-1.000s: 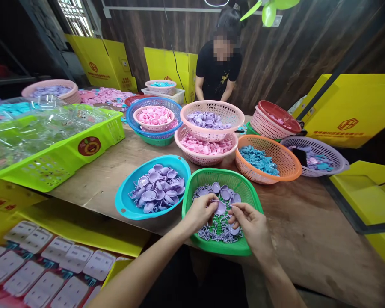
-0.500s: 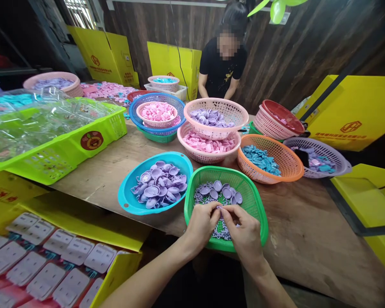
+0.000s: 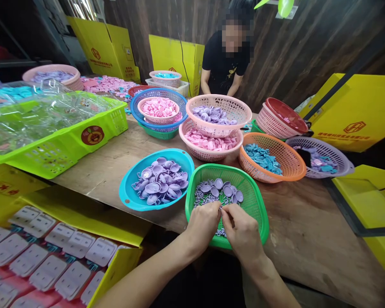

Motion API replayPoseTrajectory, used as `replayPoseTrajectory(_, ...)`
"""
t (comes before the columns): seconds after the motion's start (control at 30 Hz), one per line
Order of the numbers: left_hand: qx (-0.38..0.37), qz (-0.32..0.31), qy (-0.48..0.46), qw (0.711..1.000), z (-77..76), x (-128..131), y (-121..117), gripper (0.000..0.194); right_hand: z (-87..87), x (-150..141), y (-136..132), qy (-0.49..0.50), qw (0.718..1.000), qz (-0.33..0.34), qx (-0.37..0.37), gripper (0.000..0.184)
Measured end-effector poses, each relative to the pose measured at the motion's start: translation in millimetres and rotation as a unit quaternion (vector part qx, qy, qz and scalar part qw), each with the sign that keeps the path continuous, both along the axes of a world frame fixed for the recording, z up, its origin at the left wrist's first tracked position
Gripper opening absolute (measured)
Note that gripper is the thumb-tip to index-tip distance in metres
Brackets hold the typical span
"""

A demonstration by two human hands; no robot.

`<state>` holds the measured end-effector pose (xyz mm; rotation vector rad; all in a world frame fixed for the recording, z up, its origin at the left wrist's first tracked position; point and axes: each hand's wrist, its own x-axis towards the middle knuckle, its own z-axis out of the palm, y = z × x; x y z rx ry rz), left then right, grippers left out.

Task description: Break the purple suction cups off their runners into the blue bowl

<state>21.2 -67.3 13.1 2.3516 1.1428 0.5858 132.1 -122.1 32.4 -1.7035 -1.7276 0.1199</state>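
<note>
My left hand [image 3: 205, 224] and my right hand [image 3: 240, 226] are closed in pinches, fingertips together over the near side of a green basket [image 3: 259, 201]. Between them is a small purple plastic dish with a little hooked piece, now mostly hidden by my fingers. Inside the basket lie several loose purple dishes [image 3: 218, 184] and a heap of thin purple hooked pieces [image 3: 200, 196]. To the left, touching or nearly touching that basket, a blue oval basin [image 3: 126, 184] holds a pile of purple dishes with hooked parts [image 3: 160, 182].
Behind stand stacked pink baskets [image 3: 195, 149], a blue basket [image 3: 182, 100] and an orange basket [image 3: 300, 169] of teal pieces. A lime crate [image 3: 51, 158] of clear packages is left. Below left is a yellow carton [image 3: 125, 269]. Across the table sits a person [image 3: 226, 64].
My hands have come together; the purple dish, plainly visible a second ago in my left fingers, is now mostly covered. The view has shifted slightly, moving the baskets a little up and right.
</note>
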Motion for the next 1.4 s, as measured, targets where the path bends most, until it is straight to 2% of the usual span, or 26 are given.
replayPoseTrajectory(0.17,0.013,0.006,0.054,0.998,2.1,-2,-7,0.016,1.2,-7,0,-0.045,0.999,0.023,-0.021,0.022)
replayPoseTrajectory(0.3,0.007,0.011,0.061,0.998,-1.7,-1,-9,0.016,2.6,-9,5,0.003,0.999,0.014,-0.042,0.022)
replayPoseTrajectory(0.37,0.009,0.001,0.060,0.998,-0.3,-6,0,0.018,3.3,-1,10,0.063,0.994,0.039,-0.080,0.020)
replayPoseTrajectory(0.43,0.021,0.010,0.058,0.998,6.0,-20,20,0.020,0.3,14,16,0.110,0.985,0.062,-0.114,0.019)
replayPoseTrajectory(0.5,0.043,0.072,0.078,0.993,16.5,-43,48,0.021,-9.3,31,21,0.102,0.982,0.065,-0.148,0.020)
replayPoseTrajectory(0.57,0.082,0.192,0.149,0.966,28.4,-68,74,0.022,-25.2,44,22,0.038,0.974,0.079,-0.210,0.017)
replayPoseTrajectory(0.63,0.114,0.250,0.166,0.947,37.4,-82,90,0.031,-42.7,50,22,-0.036,0.945,0.132,-0.298,0.019)
replayPoseTrajectory(0.67,0.134,0.258,0.169,0.942,39.6,-82,93,0.037,-50.3,51,22,-0.063,0.928,0.154,-0.334,0.023)
replayPoseTrajectory(0.73,0.161,0.215,0.168,0.948,38.0,-69,89,0.042,-60.8,47,22,-0.094,0.906,0.172,-0.374,0.024)
replayPoseTrajectory(0.77,0.163,0.168,0.168,0.958,34.0,-56,86,0.039,-63.5,45,23,-0.101,0.903,0.170,-0.382,0.022)
replayPoseTrajectory(0.87,0.116,0.020,0.185,0.976,14.0,-8,78,0.023,-64.3,38,26,-0.113,0.903,0.160,-0.382,0.019)
replayPoseTrajectory(0.9,0.075,-0.045,0.211,0.974,6.6,8,79,0.023,-63.4,38,27,-0.116,0.905,0.159,-0.377,0.019)
replayPoseTrajectory(0.93,0.062,-0.068,0.219,0.971,-0.3,22,82,0.021,-62.5,38,27,-0.118,0.909,0.157,-0.368,0.019)
replayPoseTrajectory(1.03,0.042,-0.102,0.227,0.967,-15.8,51,95,0.018,-60.7,42,24,-0.118,0.922,0.149,-0.336,0.019)
replayPoseTrajectory(1.2,0.012,-0.142,0.232,0.962,-30.8,68,106,0.017,-60.0,52,17,-0.104,0.944,0.123,-0.289,0.020)
replayPoseTrajectory(1.3,-0.001,-0.152,0.221,0.963,-32.0,68,107,0.019,-58.5,53,14,-0.060,0.963,0.099,-0.241,0.023)
replayPoseTrajectory(1.4,-0.007,-0.142,0.191,0.971,-24.3,59,105,0.026,-55.5,54,12,0.035,0.974,0.079,-0.208,0.027)
